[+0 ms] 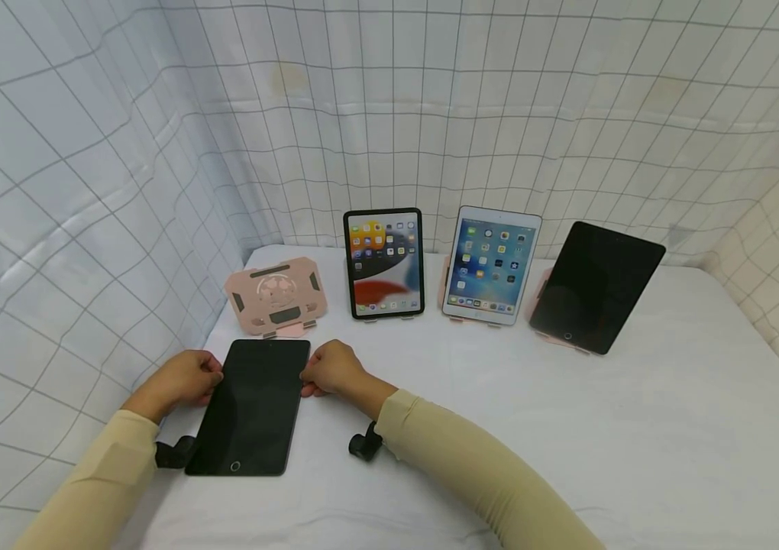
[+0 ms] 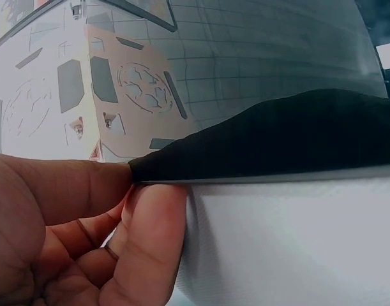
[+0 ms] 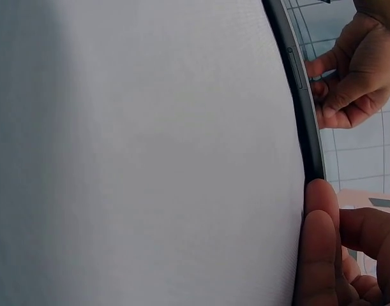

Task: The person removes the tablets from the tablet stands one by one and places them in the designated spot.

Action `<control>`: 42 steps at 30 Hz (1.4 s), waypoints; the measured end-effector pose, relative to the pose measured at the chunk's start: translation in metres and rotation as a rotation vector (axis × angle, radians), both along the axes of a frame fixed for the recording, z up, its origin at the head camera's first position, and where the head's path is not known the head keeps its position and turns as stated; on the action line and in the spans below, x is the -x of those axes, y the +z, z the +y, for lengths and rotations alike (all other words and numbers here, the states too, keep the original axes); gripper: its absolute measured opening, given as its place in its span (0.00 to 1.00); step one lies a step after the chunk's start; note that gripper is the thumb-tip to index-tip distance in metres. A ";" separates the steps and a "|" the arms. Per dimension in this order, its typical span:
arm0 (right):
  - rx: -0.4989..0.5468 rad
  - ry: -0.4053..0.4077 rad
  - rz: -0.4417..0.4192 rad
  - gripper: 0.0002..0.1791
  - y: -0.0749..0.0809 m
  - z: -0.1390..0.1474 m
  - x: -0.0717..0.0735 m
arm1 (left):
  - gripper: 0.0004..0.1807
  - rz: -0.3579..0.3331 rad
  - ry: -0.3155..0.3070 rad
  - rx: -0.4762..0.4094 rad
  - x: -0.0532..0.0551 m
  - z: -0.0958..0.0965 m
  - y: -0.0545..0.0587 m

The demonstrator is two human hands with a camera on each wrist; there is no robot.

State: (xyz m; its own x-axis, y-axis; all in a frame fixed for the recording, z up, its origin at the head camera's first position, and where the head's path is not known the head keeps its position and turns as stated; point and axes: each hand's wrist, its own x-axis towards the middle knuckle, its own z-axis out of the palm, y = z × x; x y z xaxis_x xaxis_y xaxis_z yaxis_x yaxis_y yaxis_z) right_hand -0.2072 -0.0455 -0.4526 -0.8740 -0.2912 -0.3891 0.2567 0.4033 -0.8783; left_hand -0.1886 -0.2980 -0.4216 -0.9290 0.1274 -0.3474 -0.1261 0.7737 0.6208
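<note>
A black tablet [image 1: 252, 409] with a dark screen is held at the front left, its home button toward the person. My left hand [image 1: 185, 378] pinches its left edge between thumb and fingers. On the opposite edge, my right hand [image 1: 334, 370] grips with its fingertips. In the left wrist view, the dark screen of the tablet [image 2: 258, 140] mirrors the grid cloth and a pink stand. The right wrist view has the tablet's thin side [image 3: 303, 108] between both hands. Just behind the tablet, a pink stand [image 1: 307, 279] with cut-outs leans back and bears nothing.
Along the back stand a black-framed tablet [image 1: 386, 263] with a lit screen, a white tablet [image 1: 492, 263] also lit, and a dark tablet [image 1: 599, 286], each propped up. White cloth [image 1: 499, 397] covers the table. Grid-patterned cloth [image 1: 396, 114] hangs behind and at both sides.
</note>
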 end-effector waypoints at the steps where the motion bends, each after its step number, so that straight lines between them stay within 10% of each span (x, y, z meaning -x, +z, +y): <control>1: -0.001 -0.001 0.001 0.11 0.000 0.000 0.000 | 0.05 0.003 0.001 0.006 0.000 0.000 0.000; 28: 0.033 0.027 -0.062 0.11 0.004 0.003 0.005 | 0.07 0.004 0.064 0.021 -0.002 -0.001 -0.004; 42: 0.083 0.266 0.011 0.05 0.008 0.023 0.006 | 0.21 0.220 0.007 0.191 -0.002 0.016 0.011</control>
State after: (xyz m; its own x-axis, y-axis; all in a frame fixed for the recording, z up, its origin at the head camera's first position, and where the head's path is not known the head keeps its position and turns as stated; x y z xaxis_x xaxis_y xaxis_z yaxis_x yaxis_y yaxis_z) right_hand -0.2133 -0.0227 -0.4445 -0.7665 -0.5415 -0.3454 0.1421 0.3814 -0.9134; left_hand -0.1863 -0.2824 -0.4108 -0.9854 0.0721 -0.1543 -0.0105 0.8786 0.4774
